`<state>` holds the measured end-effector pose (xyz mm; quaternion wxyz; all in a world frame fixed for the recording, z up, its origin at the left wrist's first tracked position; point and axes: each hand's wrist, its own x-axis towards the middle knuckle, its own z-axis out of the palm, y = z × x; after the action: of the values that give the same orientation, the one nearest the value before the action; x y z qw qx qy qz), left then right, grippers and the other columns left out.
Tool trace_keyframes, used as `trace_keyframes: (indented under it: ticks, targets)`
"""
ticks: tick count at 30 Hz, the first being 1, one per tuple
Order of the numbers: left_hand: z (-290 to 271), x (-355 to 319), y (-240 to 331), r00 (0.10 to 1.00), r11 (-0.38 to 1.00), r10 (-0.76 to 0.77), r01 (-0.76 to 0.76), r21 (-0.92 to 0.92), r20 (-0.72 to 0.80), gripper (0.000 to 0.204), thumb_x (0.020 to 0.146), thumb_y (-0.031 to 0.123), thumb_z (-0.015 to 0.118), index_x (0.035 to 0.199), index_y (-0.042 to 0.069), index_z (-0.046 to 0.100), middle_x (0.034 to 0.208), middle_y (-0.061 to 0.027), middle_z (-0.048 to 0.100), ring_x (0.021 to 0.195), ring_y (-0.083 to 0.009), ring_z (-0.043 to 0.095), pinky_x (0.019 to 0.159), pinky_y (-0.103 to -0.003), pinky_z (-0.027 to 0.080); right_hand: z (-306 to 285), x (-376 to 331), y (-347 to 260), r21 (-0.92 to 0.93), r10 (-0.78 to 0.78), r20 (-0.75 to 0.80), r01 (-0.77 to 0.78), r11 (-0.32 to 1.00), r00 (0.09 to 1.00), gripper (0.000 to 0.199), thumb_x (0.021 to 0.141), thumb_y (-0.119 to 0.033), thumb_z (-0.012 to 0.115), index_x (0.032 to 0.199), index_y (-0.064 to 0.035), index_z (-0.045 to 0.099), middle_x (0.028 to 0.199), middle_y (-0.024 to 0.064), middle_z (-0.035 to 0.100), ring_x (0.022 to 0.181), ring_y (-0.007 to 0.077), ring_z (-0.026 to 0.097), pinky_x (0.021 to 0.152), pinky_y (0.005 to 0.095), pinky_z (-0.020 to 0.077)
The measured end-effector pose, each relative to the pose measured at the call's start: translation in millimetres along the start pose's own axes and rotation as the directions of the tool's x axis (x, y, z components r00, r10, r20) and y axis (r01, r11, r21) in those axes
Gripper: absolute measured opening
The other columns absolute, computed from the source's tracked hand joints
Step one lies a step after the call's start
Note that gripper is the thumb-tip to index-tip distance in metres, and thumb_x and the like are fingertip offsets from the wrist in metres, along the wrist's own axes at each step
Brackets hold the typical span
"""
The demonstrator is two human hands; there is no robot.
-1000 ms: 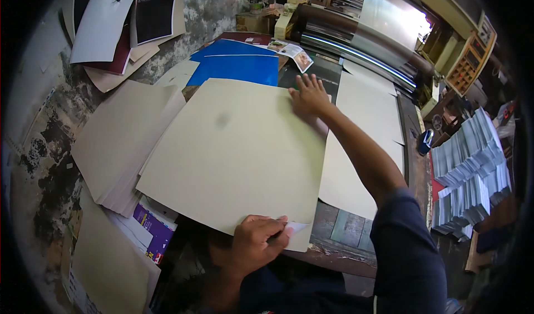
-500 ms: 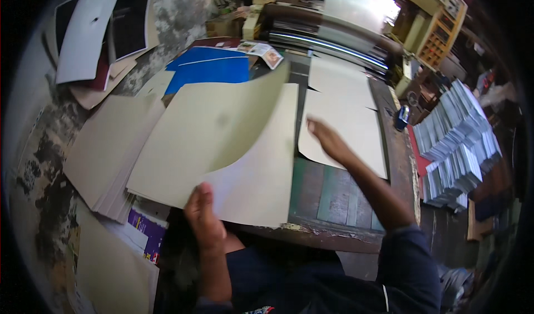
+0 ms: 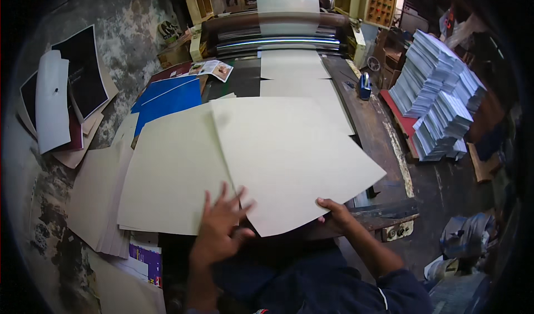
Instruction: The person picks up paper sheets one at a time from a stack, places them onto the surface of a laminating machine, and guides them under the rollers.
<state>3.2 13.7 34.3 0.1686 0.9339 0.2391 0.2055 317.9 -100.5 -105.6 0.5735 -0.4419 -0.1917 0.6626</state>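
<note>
In the head view, the right hand (image 3: 336,218) pinches the sheet (image 3: 300,152) at its near edge, toward the right corner: the thumb lies on top, the other fingers are mostly hidden beneath. The left hand (image 3: 218,225) has its fingers spread wide, holding nothing; its fingertips are at the sheet's near left edge, and whether they touch it I cannot tell.

The sheet stretches away from both sets of fingers, overlapping the pile (image 3: 167,169) beyond and left of the left fingertips. Farther left of those fingers are the boards (image 3: 100,197); beyond them, past the pile, lie the blue sheets (image 3: 169,100). Straight ahead of the right fingers, past the held sheet, a row of sheets (image 3: 292,63) runs to the rollers (image 3: 278,46). Well off to their right are the paper stacks (image 3: 436,86).

The step in hand looks like handling one large sheet at the pile's edge, with the right fingers alone gripping it. The next move seems to call for a steady pinch there and left fingers guiding the free edge, since so broad a sheet could bend.
</note>
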Motion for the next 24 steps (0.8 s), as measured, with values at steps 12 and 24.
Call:
trace_keyframes:
  ticks: [12, 24]
  targets:
    - [5.2, -26.5, -26.5, 0.973, 0.987, -0.158, 0.153, 0.039, 0.167, 0.085, 0.087, 0.065, 0.051, 0.149, 0.009, 0.035, 0.158, -0.0135, 0.025, 0.148, -0.0358, 0.014, 0.117, -0.054, 0.008, -12.9, -31.6, 113.0, 0.182, 0.276, -0.132, -0.25, 0.951, 0.952, 0.039, 0.1, -0.039, 0.049, 0.12, -0.0055, 0.049, 0.093, 0.0112, 0.061, 0.067, 0.0148, 0.053, 0.085, 0.0438, 0.0497]
    - [7.8, -42.2, -36.6, 0.659, 0.58, -0.729, 0.45, -0.68, -0.185, 0.05, 0.101, 0.04, 0.05, 0.102, -0.006, 0.069, 0.089, -0.0106, 0.069, 0.086, -0.0137, 0.061, 0.086, -0.029, 0.048, -32.0, 63.6, 48.7, 0.268, 0.105, -0.201, -0.049, 0.962, 0.974, 0.05, 0.101, -0.049, 0.04, 0.122, -0.0048, 0.044, 0.098, 0.0125, 0.062, 0.067, 0.0128, 0.052, 0.076, 0.0373, 0.052]
